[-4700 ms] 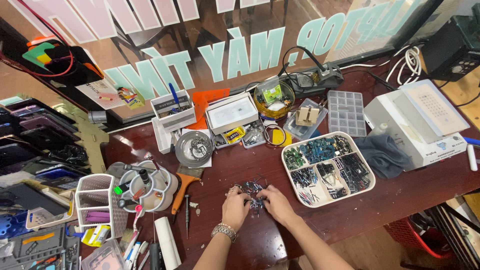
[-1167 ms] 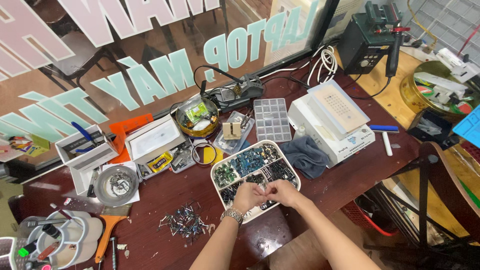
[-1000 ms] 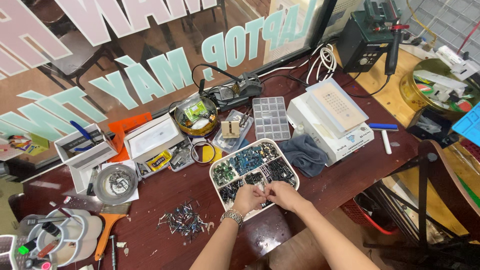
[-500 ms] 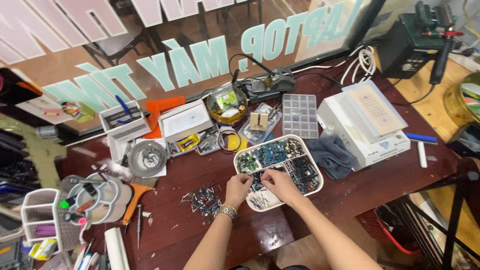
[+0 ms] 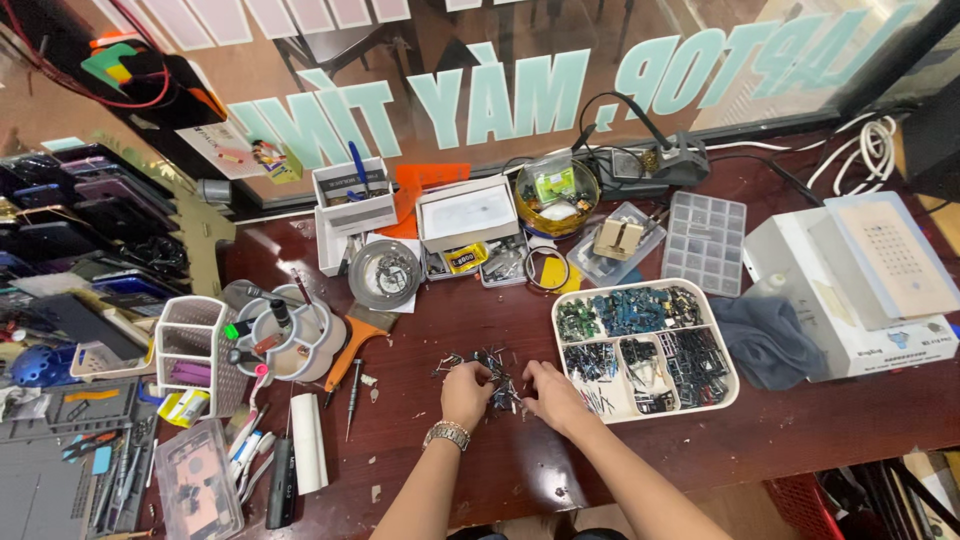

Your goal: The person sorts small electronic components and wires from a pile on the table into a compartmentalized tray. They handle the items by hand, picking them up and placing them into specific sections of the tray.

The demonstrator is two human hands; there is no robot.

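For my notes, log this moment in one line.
left hand and right hand: on small parts pile | divided tray: right of hands

Dark wooden workbench (image 5: 600,470) against lettered glass window (image 5: 520,70).

bright, even light; slight wide-angle distortion

Two bare forearms come into view from the counter's near edge, with no sleeves showing anywhere along them. The left hand (image 5: 466,392) has a metal watch (image 5: 449,434) at its wrist, a silvery linked band with a hint of gold, wrapped closely round. The right hand (image 5: 553,396) wears nothing at the wrist, and no rings can be made out on the fingers (image 5: 528,374) of either hand at this size.
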